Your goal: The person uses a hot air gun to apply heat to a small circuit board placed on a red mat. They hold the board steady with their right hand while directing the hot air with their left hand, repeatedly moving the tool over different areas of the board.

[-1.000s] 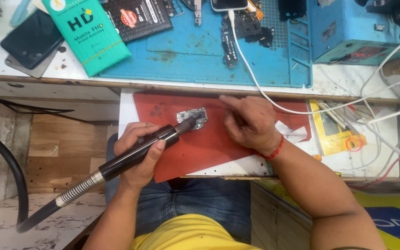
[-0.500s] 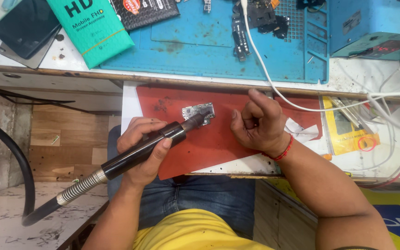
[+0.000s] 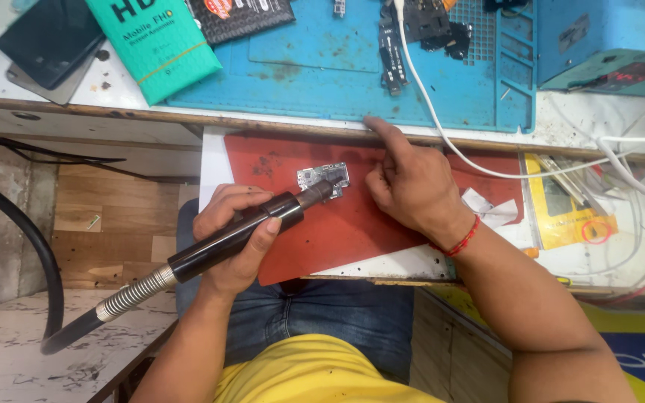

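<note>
Seemingly for control, the left hand [image 3: 237, 239] grips a black rotary handpiece [image 3: 244, 231] like a pen, its tip on a small circuit board [image 3: 325, 177] lying on a red mat [image 3: 352, 224]. Beside the board, the right hand [image 3: 408, 186] holds nothing, its forefinger extended.

L hand [image 3: 237, 235] gripping, R hand [image 3: 408, 186] index finger out.

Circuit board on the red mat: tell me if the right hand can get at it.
Probably yes. The right hand rests just right of the circuit board with bare red mat between; only the tool tip sits on its left.
</note>
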